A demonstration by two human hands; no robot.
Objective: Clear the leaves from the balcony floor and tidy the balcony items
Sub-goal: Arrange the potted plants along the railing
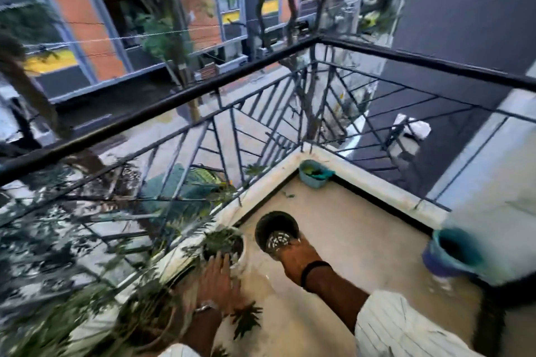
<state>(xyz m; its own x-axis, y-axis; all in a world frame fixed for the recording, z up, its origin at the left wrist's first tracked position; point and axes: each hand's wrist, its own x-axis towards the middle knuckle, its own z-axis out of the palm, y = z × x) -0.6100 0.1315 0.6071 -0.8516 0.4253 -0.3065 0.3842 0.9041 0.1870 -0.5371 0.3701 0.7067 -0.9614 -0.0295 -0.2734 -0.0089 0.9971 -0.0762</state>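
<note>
My right hand (295, 259) grips the rim of an empty black pot (275, 229) with white holes in its bottom, tilted toward me above the beige balcony floor (348, 240). My left hand (219, 281) lies flat with spread fingers against a white pot (239, 255) holding a leafy plant, which stands by the left ledge. A small leaf (288, 195) lies on the floor near the far corner. Another green leaf (246, 319) shows by my left wrist.
A teal basket (314, 174) with green bits sits in the far corner. A blue-teal bucket (452, 252) stands at the right wall. A black metal railing (179, 98) tops the white ledge (261, 182). Leafy plants (87, 284) crowd the lower left.
</note>
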